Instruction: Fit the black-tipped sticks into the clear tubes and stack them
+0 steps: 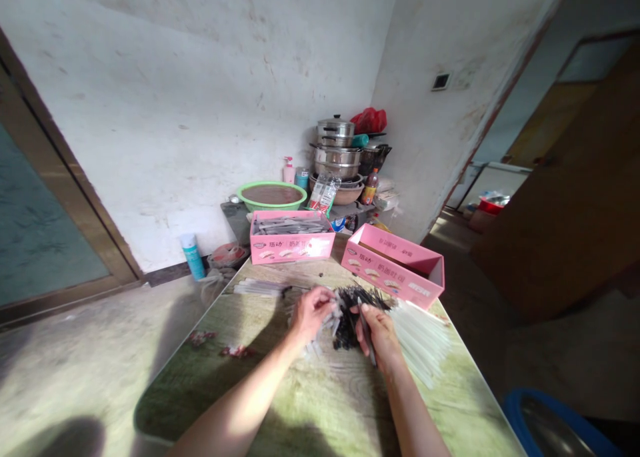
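In the head view, both hands worked over a table point(225, 384) whose top showed a wood-grain print, greenish toward its near part, with red flowers left of the hands; sunlight and shadows crossed it. The right hand point(375, 330) had its fingers closed around a grey stick point(367, 337), held aslant above the tabletop. The left hand point(315, 310) had its fingers bent toward the thumb at some small clear pieces point(330, 324); whether it pinched one, I could not tell. Between the hands lay a heap of black parts point(344, 334). White tubes point(423, 340) fanned out just right of the right hand, and a few pale tubes point(260, 286) lay beyond the left.

Beyond the left hand stood a pink box point(293, 249) filled with grey sticks point(290, 226); a second box point(393, 274) sat askew beyond the right. Farther ahead, a low stand held a green basin point(273, 206), stacked pots point(336, 157) and a red bag point(370, 120) against a stained white wall point(200, 110). Far left of the hands, a spray can point(193, 257) stood near the wall; far right was a brown door point(565, 204).
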